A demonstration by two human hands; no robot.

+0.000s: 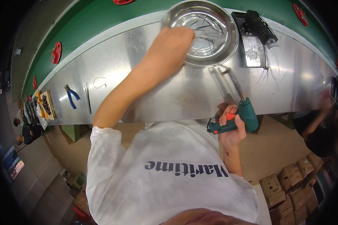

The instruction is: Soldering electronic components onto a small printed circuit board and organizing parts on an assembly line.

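My left hand (173, 45) reaches over the near left rim of a round steel bowl (233, 44). Its fingers are curled closed, and whatever they may pinch is hidden behind the knuckles. Several thin dark wire-like pieces (208, 29) lie scattered inside the bowl. In my right hand (232, 135) is a dark green heat gun (247, 112), gripped by its handle at the bench's front edge. A finger and thumb rest by its orange trigger. The long metal nozzle points up and away, its bent tip short of the bowl.
Right of the bowl stands a black tray (253, 52) with a perforated black holder (260, 26) and loose thin wires. Blue-handled pliers (71, 96) and tweezers (87, 98) lie at the left. A co-worker (315, 123) is at the right, and cardboard boxes (289, 187) stand behind.
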